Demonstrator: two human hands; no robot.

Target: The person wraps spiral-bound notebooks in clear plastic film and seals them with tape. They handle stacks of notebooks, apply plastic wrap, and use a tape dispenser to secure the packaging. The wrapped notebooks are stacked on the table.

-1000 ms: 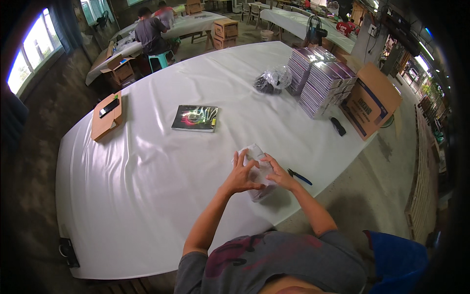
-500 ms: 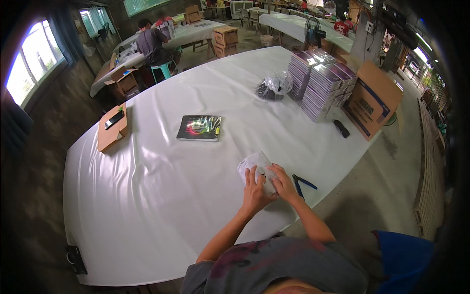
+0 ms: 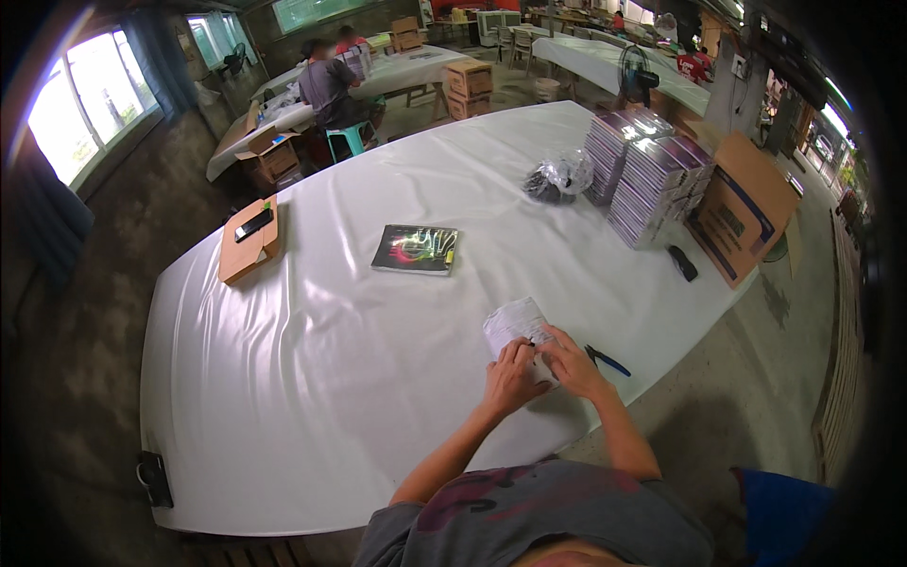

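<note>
Seen from above, a person leans over a long bench point(image 3: 312, 378) draped in white cloth. Nearest the body, the left hand point(image 3: 510, 378) and the right hand point(image 3: 570, 364) meet on the near end of a small white paper-wrapped packet point(image 3: 515, 326) lying flat near the bench's front right edge; both hands have their fingers curled down onto the wrapping, pressing or pinching it rather than lifting it. To do this well, it seems wise to keep the packet flat, one hand steadying while the other works the paper edge. Just right of the hands lies a blue-handled tool point(image 3: 605, 359), untouched. Farther off rests a dark glossy book point(image 3: 416, 249). Beyond, on the right, stand stacks of similar books point(image 3: 652, 175), a crinkled clear plastic bag point(image 3: 559, 177) and an open brown cardboard box point(image 3: 742, 213).
</note>
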